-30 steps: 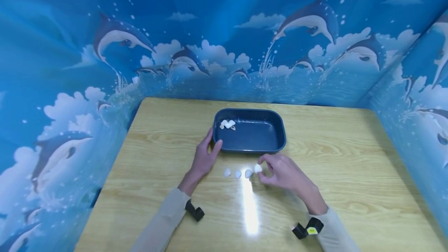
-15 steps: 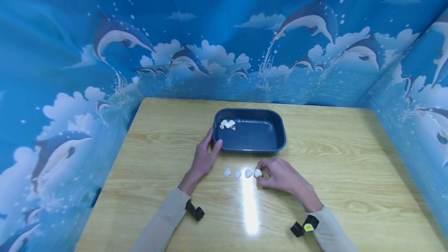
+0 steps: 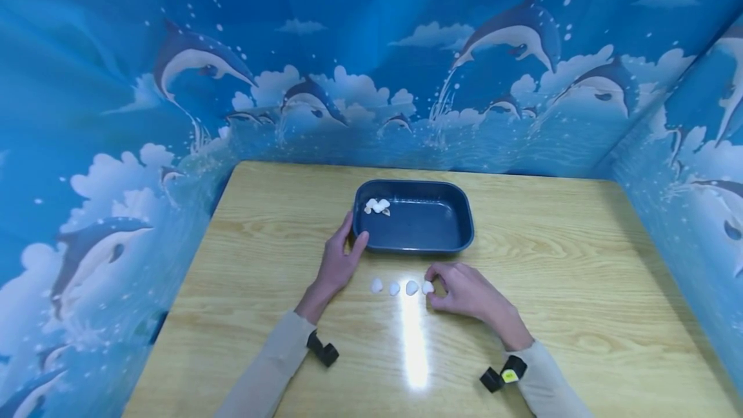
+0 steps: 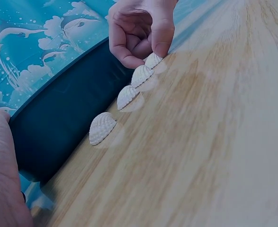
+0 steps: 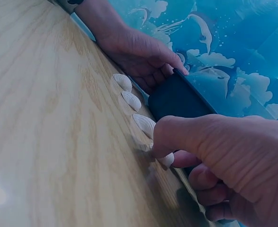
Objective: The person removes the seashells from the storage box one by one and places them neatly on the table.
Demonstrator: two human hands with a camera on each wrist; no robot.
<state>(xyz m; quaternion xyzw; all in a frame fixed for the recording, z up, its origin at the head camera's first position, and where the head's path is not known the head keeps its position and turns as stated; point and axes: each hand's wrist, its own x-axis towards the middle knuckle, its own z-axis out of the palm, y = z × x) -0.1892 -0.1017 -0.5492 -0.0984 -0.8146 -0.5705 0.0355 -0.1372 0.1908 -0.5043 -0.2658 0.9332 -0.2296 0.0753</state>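
In the head view my right hand (image 3: 466, 289) pinches a small white ribbed seashell (image 3: 427, 288) between thumb and forefinger, low at the table. It is the right end of a row with three like shells to its left: the nearest shell (image 3: 412, 288), a middle shell (image 3: 395, 288) and the leftmost shell (image 3: 377, 285). Behind the row stands a dark blue rectangular dish (image 3: 415, 251). My left hand (image 3: 339, 262) holds its front left corner, thumb at the rim and fingers along the outer side. The right wrist view shows the pinched shell (image 5: 166, 160) partly covered by the thumb.
Several white and brownish shells (image 3: 378, 206) lie in the dish's back left corner. The wood-grain table (image 3: 551, 263) reflects a bright streak of light in front of the row. A blue dolphin-print backdrop (image 3: 360, 50) stands along the table's back and sides.
My right hand has brought its shell slightly toward the front, down into line with the other three. The left hand and the dish have stayed put.
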